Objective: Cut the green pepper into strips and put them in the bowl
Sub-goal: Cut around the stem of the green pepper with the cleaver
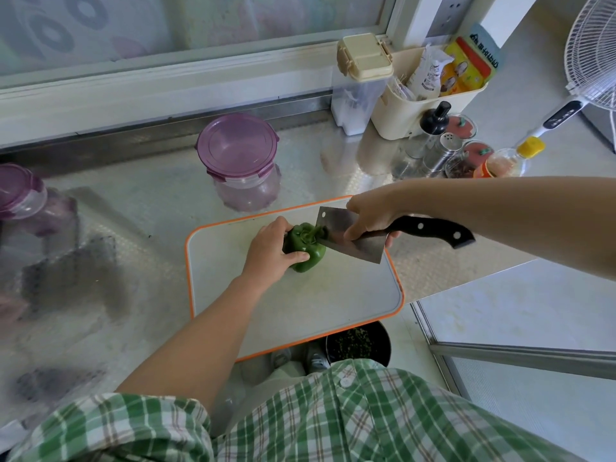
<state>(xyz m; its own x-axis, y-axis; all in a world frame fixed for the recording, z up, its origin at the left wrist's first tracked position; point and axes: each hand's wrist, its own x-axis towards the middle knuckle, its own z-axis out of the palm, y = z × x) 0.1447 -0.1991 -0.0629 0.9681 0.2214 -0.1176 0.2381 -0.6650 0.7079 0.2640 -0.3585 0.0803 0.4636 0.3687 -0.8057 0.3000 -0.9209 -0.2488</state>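
From the head view, the steel counter [133,211] ends just right of the orange-rimmed cutting board [333,295], whose near edge juts past the counter's front, above a black bin [358,343] holding dark green scraps. The board's near half is bare; open counter lies to its left.

Behind the board stands a purple-lidded clear jar [238,151] (contents cannot be told), with a second one [20,191] at far left. A cream caddy [416,108] at the back right holds packets.

The green pepper [305,251] lies on the board's far half, stem end up. The left hand [270,251] grips it from the left. The right hand [370,218] is clamped on the cleaver [363,250] where blade meets handle, its edge at the pepper's stem.
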